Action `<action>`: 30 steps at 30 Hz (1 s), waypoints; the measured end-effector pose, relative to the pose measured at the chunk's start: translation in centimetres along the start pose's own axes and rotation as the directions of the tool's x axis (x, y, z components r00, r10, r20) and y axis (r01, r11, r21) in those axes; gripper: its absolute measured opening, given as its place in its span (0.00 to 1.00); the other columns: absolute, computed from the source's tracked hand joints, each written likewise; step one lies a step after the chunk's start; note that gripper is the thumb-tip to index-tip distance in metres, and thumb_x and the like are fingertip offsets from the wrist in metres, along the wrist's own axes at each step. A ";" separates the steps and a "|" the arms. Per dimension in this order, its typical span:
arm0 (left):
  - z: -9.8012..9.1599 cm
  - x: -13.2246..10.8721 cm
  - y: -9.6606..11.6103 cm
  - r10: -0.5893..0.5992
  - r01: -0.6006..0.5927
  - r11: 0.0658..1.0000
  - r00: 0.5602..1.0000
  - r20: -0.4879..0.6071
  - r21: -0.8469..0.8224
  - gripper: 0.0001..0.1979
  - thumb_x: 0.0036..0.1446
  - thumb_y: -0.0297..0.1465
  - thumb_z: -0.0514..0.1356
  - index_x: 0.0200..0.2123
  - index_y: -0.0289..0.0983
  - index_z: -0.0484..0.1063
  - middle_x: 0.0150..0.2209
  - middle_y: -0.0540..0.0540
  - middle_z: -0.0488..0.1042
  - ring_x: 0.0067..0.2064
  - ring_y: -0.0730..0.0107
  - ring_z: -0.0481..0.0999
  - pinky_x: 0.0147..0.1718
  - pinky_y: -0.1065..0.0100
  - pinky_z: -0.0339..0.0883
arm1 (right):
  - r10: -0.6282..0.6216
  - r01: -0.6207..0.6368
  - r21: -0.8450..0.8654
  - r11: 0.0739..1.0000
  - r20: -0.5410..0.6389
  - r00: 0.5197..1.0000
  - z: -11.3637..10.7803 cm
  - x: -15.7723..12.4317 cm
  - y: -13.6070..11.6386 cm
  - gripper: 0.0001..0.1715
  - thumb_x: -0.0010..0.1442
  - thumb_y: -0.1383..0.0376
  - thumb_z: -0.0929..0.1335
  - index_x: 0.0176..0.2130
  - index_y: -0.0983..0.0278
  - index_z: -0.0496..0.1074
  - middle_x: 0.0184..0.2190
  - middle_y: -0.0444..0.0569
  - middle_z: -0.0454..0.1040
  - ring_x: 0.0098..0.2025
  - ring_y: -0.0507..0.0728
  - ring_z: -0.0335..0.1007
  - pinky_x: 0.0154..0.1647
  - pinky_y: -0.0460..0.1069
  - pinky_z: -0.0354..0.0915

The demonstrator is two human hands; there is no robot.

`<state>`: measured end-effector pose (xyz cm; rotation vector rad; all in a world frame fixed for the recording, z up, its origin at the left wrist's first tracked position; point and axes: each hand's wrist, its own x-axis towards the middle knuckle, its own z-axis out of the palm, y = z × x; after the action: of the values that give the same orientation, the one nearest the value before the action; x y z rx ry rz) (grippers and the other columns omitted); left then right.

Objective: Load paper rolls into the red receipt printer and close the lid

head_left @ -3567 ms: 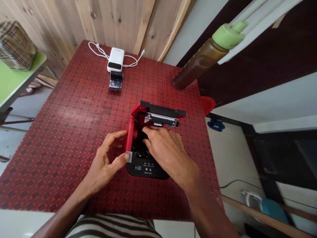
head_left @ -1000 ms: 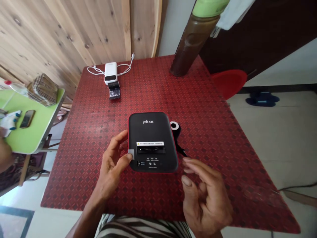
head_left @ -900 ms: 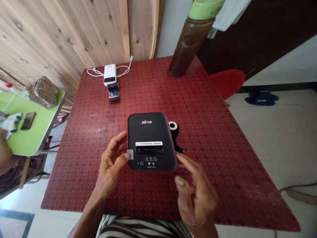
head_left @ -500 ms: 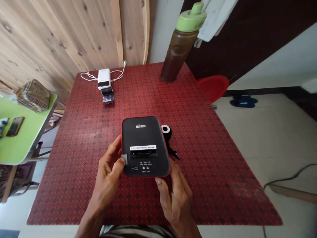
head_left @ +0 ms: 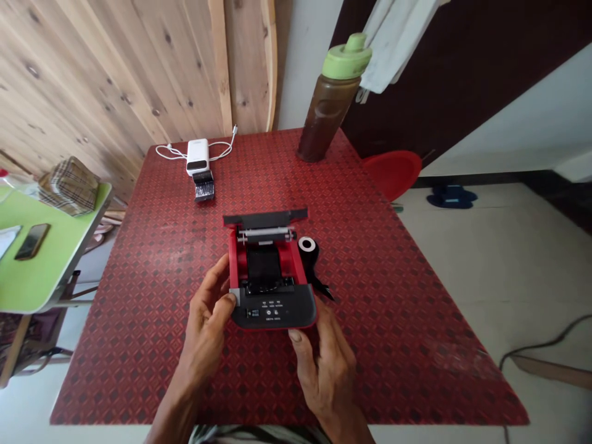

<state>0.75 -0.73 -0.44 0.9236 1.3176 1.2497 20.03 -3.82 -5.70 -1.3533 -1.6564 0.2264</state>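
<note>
A black and red portable printer (head_left: 272, 308) lies between my hands above the red patterned table, its lid (head_left: 266, 218) swung up at the far end. Inside are a metal-looking roller (head_left: 266, 233) and a dark, shiny strip or roll (head_left: 263, 264). My left hand (head_left: 210, 314) grips the left side, thumb on the grey latch (head_left: 235, 298). At the front right corner, my right hand (head_left: 326, 364) holds the printer, with its thumb by the front edge and its fingers partly hidden. Just right of the printer sits a roll of black tape (head_left: 308, 246) with a white core and a loose tail.
On the red table (head_left: 393, 320) stand a tall brown bottle (head_left: 326, 114) with a green lid and a white power bank (head_left: 198, 154) with a cable. A green table (head_left: 37, 287) at left carries a phone (head_left: 32, 242) and a checked bag (head_left: 74, 185). A red stool (head_left: 393, 176) is behind.
The printer's lid has opened and swung up away from me, exposing the red inside and the roller. Both hands keep their hold. The view has tilted slightly upward.
</note>
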 end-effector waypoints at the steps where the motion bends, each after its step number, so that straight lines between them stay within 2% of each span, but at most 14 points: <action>1: -0.1 -0.1 -0.2 0.013 -0.013 1.000 1.000 -0.004 0.010 0.31 0.72 0.36 0.62 0.76 0.47 0.73 0.75 0.40 0.75 0.74 0.46 0.78 0.71 0.45 0.74 | -0.001 0.001 0.008 1.000 -0.002 1.000 0.0 0.1 0.0 0.28 0.82 0.55 0.66 0.73 0.64 0.70 0.60 0.63 0.85 0.59 0.67 0.87 0.56 0.58 0.85; 7: -0.7 -0.5 -1.5 0.084 -0.083 0.993 0.996 -0.006 0.088 0.30 0.76 0.43 0.60 0.77 0.46 0.69 0.78 0.39 0.71 0.76 0.44 0.73 0.72 0.43 0.71 | -0.024 0.017 0.076 0.997 0.089 0.996 -2.2 1.8 0.5 0.25 0.84 0.54 0.63 0.68 0.62 0.75 0.57 0.60 0.87 0.56 0.65 0.89 0.53 0.56 0.85; 10: -0.6 -0.3 -1.5 0.118 -0.118 0.985 0.993 0.003 0.124 0.30 0.78 0.47 0.59 0.76 0.45 0.69 0.76 0.38 0.73 0.75 0.44 0.75 0.68 0.46 0.76 | -0.078 0.077 0.015 0.997 0.057 0.995 -3.9 4.4 0.4 0.18 0.83 0.61 0.65 0.64 0.61 0.78 0.53 0.56 0.88 0.51 0.62 0.89 0.52 0.55 0.84; 13: -0.4 -0.1 -1.4 0.183 -0.181 0.970 0.983 0.005 0.159 0.30 0.78 0.50 0.58 0.75 0.44 0.70 0.75 0.37 0.73 0.74 0.42 0.75 0.63 0.47 0.79 | -0.222 0.223 -0.045 0.974 0.025 0.975 -4.4 8.2 -0.4 0.17 0.76 0.73 0.72 0.60 0.60 0.80 0.48 0.52 0.89 0.47 0.60 0.88 0.54 0.55 0.83; 15: -0.3 -0.1 -1.3 0.216 -0.215 0.958 0.976 0.014 0.191 0.31 0.78 0.51 0.56 0.76 0.44 0.70 0.75 0.37 0.73 0.73 0.43 0.75 0.64 0.46 0.77 | -0.354 0.358 -0.014 0.933 0.131 0.926 -3.7 10.9 -1.1 0.18 0.75 0.77 0.71 0.56 0.60 0.81 0.46 0.49 0.89 0.47 0.59 0.87 0.54 0.55 0.82; 17: -0.3 -0.1 -1.4 0.237 -0.235 0.948 0.971 0.018 0.216 0.30 0.79 0.50 0.55 0.76 0.44 0.69 0.74 0.37 0.74 0.71 0.44 0.76 0.65 0.45 0.75 | -0.401 0.439 -0.034 0.898 0.351 0.846 -2.2 13.4 -1.7 0.17 0.74 0.79 0.70 0.50 0.61 0.83 0.46 0.50 0.89 0.47 0.60 0.86 0.53 0.56 0.81; 19: -0.3 -0.1 -1.6 0.251 -0.247 0.942 0.968 0.013 0.229 0.30 0.79 0.50 0.55 0.76 0.44 0.69 0.72 0.37 0.74 0.69 0.45 0.78 0.65 0.45 0.75 | -0.336 0.477 -0.102 0.873 0.583 0.740 -0.5 15.3 -2.3 0.14 0.72 0.79 0.71 0.45 0.62 0.83 0.45 0.51 0.89 0.47 0.61 0.85 0.52 0.57 0.80; 21: -0.3 -0.1 -1.7 0.255 -0.251 0.941 0.967 0.013 0.225 0.29 0.80 0.49 0.55 0.76 0.45 0.69 0.72 0.37 0.75 0.67 0.47 0.79 0.64 0.46 0.75 | -0.244 0.496 -0.169 0.852 0.710 0.661 1.0 16.6 -2.8 0.11 0.71 0.78 0.73 0.42 0.63 0.83 0.42 0.52 0.89 0.46 0.61 0.86 0.51 0.56 0.78; 24: -0.2 0.0 -1.8 0.265 -0.261 0.940 0.964 0.013 0.220 0.29 0.80 0.50 0.55 0.75 0.45 0.69 0.71 0.37 0.75 0.64 0.48 0.80 0.62 0.45 0.76 | -0.188 0.512 -0.220 0.831 0.755 0.628 2.4 17.4 -3.6 0.11 0.70 0.78 0.74 0.40 0.64 0.85 0.40 0.55 0.88 0.44 0.63 0.86 0.46 0.55 0.76; 27: -0.2 0.0 -1.8 0.262 -0.257 0.939 0.965 0.010 0.231 0.29 0.79 0.50 0.55 0.75 0.45 0.69 0.70 0.37 0.75 0.66 0.47 0.79 0.63 0.45 0.75 | -0.149 0.517 -0.255 0.817 0.773 0.617 3.1 17.6 -4.4 0.12 0.69 0.79 0.72 0.44 0.66 0.86 0.42 0.59 0.88 0.45 0.65 0.87 0.42 0.55 0.75; 30: -0.2 0.0 -1.8 0.249 -0.246 0.943 0.968 0.017 0.222 0.28 0.80 0.49 0.55 0.76 0.46 0.69 0.71 0.38 0.75 0.66 0.48 0.78 0.63 0.46 0.74 | -0.110 0.521 -0.291 0.803 0.786 0.608 3.5 17.8 -5.0 0.17 0.69 0.82 0.69 0.49 0.69 0.86 0.46 0.63 0.89 0.48 0.67 0.87 0.44 0.56 0.76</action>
<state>0.75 -1.02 -2.27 1.2759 1.4024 1.3151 15.25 10.68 5.28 -1.3584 -2.8042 0.1333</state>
